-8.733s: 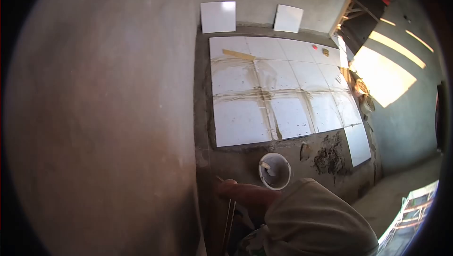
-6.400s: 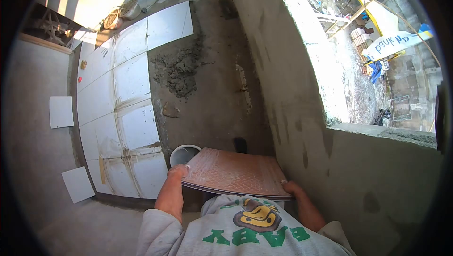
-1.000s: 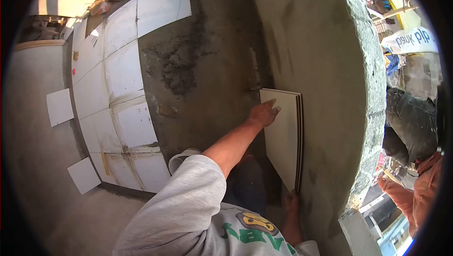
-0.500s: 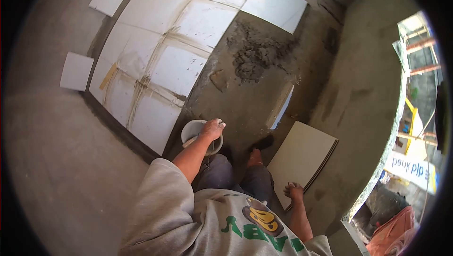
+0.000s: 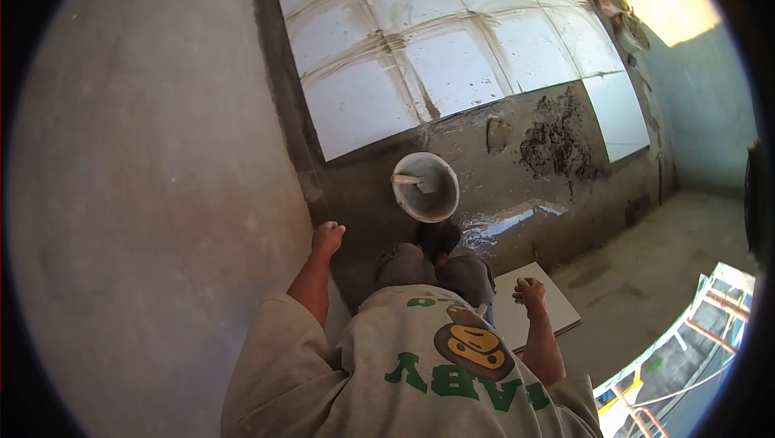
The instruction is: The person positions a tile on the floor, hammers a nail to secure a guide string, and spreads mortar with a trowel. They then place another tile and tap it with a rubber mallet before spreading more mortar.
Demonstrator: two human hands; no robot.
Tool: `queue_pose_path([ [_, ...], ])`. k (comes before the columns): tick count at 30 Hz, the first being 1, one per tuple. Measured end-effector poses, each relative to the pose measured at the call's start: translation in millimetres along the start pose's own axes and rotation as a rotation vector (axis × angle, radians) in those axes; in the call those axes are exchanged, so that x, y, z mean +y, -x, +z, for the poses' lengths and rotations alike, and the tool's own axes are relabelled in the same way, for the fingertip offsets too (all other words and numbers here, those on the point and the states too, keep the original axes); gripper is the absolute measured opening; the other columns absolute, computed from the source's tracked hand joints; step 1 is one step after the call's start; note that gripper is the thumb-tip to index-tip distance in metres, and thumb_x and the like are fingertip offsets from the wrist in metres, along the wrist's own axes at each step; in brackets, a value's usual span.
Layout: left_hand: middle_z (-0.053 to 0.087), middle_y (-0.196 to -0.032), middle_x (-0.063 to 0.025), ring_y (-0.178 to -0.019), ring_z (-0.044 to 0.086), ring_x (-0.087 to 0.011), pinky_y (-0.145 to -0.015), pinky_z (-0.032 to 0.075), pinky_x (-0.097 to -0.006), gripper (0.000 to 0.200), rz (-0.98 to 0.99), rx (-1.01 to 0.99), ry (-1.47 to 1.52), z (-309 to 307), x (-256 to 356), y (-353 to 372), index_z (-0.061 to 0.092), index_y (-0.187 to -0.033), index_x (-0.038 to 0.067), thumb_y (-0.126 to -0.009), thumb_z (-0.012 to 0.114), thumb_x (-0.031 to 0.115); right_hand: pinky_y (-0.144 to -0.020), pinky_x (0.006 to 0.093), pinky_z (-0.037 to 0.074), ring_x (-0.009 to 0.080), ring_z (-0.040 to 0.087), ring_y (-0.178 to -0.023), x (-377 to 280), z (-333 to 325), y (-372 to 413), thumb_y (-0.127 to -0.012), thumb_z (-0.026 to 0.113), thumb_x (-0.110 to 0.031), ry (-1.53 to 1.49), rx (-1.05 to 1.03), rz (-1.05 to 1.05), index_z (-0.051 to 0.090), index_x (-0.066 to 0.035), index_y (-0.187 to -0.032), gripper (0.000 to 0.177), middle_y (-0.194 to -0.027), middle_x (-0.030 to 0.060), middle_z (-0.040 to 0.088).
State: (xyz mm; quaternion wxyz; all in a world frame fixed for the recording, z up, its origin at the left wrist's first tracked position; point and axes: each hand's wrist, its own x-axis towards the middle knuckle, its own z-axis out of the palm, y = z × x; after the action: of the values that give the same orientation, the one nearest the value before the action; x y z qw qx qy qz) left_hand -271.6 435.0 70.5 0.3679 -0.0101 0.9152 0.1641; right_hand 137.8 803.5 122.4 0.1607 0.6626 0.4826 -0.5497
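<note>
A round pale bucket point(image 5: 446, 210) stands on the wet floor in front of my knees. Inside it lies a trowel point(image 5: 407, 180) with a light handle, resting across the inner side. To the left of the bucket and apart from it, my left hand point(image 5: 328, 238) hangs by the wall with its fingers curled closed and nothing showing in them. My right hand point(image 5: 529, 293) is loosely closed above a stack of flat white tiles point(image 5: 557, 309) beside my right leg. Nothing can be seen in its fingers.
White floor tiles point(image 5: 452, 67) smeared with grey mortar cover the far side. A heap of wet mortar point(image 5: 557, 143) lies near a single end tile point(image 5: 617, 115). Water point(image 5: 517, 218) pools on the floor. A plastered wall point(image 5: 161, 180) rises at left; an opening shows at lower right.
My left hand has let go of the bucket's rim and moved left, away from it. The bucket now stands alone. The view has turned towards the left wall.
</note>
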Motion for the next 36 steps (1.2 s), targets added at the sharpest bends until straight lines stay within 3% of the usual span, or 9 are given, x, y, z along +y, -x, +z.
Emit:
queue_pose_path([
  [6,0.064,-0.109,-0.0179,-0.105,0.061,-0.0300,-0.092,0.045,-0.0382,0.049,-0.167,0.081,0.333,43.7,-86.4,81.7,0.064,-0.110,0.002,-0.078,0.062,0.039,-0.048,0.0277,0.048,0.0150,0.060,-0.060,-71.7,0.4,-65.2,-0.089,0.057,-0.022,0.306,-0.065,-0.220,0.057,0.002,-0.105,0.028,-0.076,0.0065,0.061],
  [8,0.065,-0.107,-0.0180,-0.104,0.061,-0.0299,-0.090,0.046,-0.0380,0.049,-0.216,0.030,0.349,54.8,-104.6,104.2,0.064,-0.109,0.002,-0.078,0.062,0.040,-0.048,0.0266,0.047,0.0141,0.060,-0.061,-74.5,-11.8,-133.2,-0.089,0.056,-0.021,-0.031,-0.408,-0.094,0.058,0.001,-0.107,0.028,-0.077,0.0060,0.061],
  [10,0.065,-0.106,-0.0181,-0.102,0.062,-0.0298,-0.089,0.046,-0.0377,0.050,-0.244,-0.047,0.362,76.3,-123.8,120.8,0.065,-0.108,0.001,-0.078,0.063,0.041,-0.053,0.0279,0.049,0.0141,0.061,-0.065,-136.8,29.1,-47.0,-0.089,0.056,-0.023,0.275,-0.099,-0.369,0.058,0.001,-0.110,0.031,-0.082,0.0073,0.063],
  [16,0.068,-0.098,-0.0165,-0.097,0.064,-0.0276,-0.085,0.047,-0.0367,0.047,-0.228,0.040,0.466,97.5,-135.7,125.9,0.066,-0.104,0.000,-0.077,0.065,0.039,-0.056,0.0277,0.050,0.0147,0.062,-0.067,-128.2,55.6,-18.2,-0.088,0.057,-0.025,0.395,-0.154,-0.549,0.060,0.003,-0.108,0.034,-0.084,0.0091,0.065],
  [20,0.068,-0.087,-0.0104,-0.082,0.064,-0.0200,-0.076,0.049,-0.0331,0.042,-0.102,0.010,0.506,75.8,-97.1,112.6,0.067,-0.099,0.000,-0.078,0.065,0.036,-0.052,0.0291,0.049,0.0160,0.060,-0.057,-48.4,31.6,-57.0,-0.086,0.060,-0.026,0.583,-0.039,-0.487,0.062,0.004,-0.097,0.032,-0.076,0.0101,0.064],
  [22,0.065,-0.077,-0.0057,-0.069,0.060,-0.0134,-0.067,0.048,-0.0302,0.038,-0.103,-0.007,0.565,67.1,-78.3,103.6,0.067,-0.093,0.001,-0.079,0.064,0.036,-0.049,0.0287,0.048,0.0174,0.059,-0.054,-23.8,10.9,-34.7,-0.084,0.061,-0.026,0.566,0.010,-0.369,0.061,0.003,-0.092,0.030,-0.070,0.0094,0.062],
  [27,0.062,-0.072,-0.0026,-0.062,0.056,-0.0112,-0.061,0.047,-0.0284,0.037,0.006,-0.039,0.571,52.6,-50.8,75.0,0.066,-0.091,0.001,-0.080,0.064,0.036,-0.041,0.0302,0.045,0.0178,0.058,-0.050,34.3,-23.7,-20.7,-0.084,0.062,-0.020,0.164,0.084,0.042,0.057,0.000,-0.085,0.021,-0.063,0.0067,0.057],
  [33,0.061,-0.078,-0.0010,-0.067,0.058,-0.0121,-0.058,0.045,-0.0281,0.034,0.001,-0.204,0.536,1.8,-61.4,40.3,0.064,-0.099,0.005,-0.082,0.063,0.035,-0.040,0.0299,0.045,0.0171,0.058,-0.050,38.2,41.5,-11.3,-0.084,0.062,-0.022,0.039,0.176,0.038,0.058,-0.001,-0.086,0.021,-0.063,0.0070,0.057],
  [36,0.059,-0.081,-0.0013,-0.069,0.057,-0.0129,-0.056,0.042,-0.0277,0.034,-0.068,-0.267,0.397,-54.8,-58.1,39.3,0.062,-0.102,0.006,-0.083,0.062,0.034,-0.053,0.0332,0.051,0.0199,0.062,-0.060,25.1,115.0,-27.5,-0.082,0.062,-0.029,0.141,0.120,-0.050,0.060,0.000,-0.095,0.033,-0.073,0.0096,0.063],
])
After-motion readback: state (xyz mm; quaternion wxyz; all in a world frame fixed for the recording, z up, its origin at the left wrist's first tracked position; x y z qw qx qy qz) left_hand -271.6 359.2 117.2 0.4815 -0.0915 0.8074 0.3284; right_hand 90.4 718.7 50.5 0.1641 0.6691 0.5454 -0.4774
